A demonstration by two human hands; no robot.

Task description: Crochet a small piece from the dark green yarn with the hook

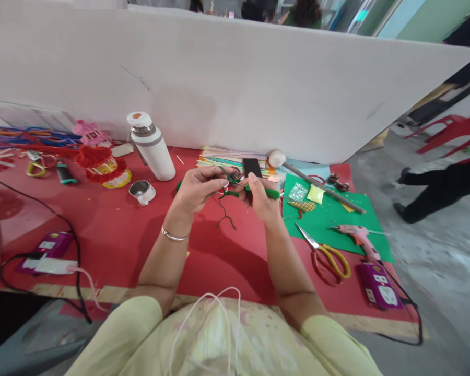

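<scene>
"Where the two hands draw close above the red counter (227,261), what lies between them?"

"A wiry green craft piece (230,194), directly between the fingers; its forked stem hangs below."

"How are the hands disposed?"

"Left hand (201,188): thumb and finger pinching the craft piece from its left. Right hand (262,201): grasping a green handle (273,194) at the piece's right; whether its fingers also touch the piece cannot be told."

"And nearby?"

"Phone (252,167), just beyond the right hand; cup (143,192), left of the left; scissors (316,246), right of the right forearm."
</scene>
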